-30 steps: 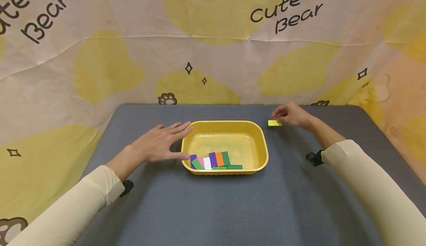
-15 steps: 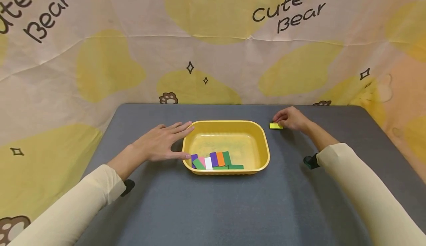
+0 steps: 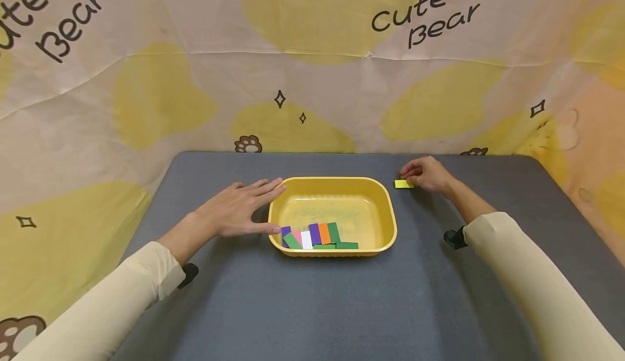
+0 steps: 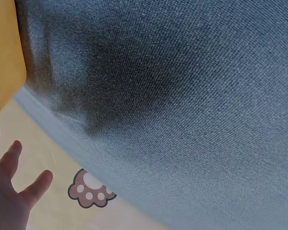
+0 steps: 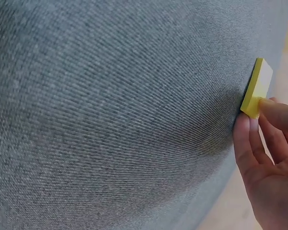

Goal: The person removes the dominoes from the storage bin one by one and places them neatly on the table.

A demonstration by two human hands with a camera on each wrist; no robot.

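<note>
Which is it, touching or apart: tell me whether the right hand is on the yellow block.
Touching. The right wrist view shows the right hand with fingertips pinching the near end of the yellow block, no gap between them.

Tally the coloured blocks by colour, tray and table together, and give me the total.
Purple blocks: 2
Green blocks: 4, as far as the pile shows
Pink block: 1
White block: 1
Orange block: 1
Yellow block: 1, on the table at the right hand, outside the yellow tray
Total: 10
</note>
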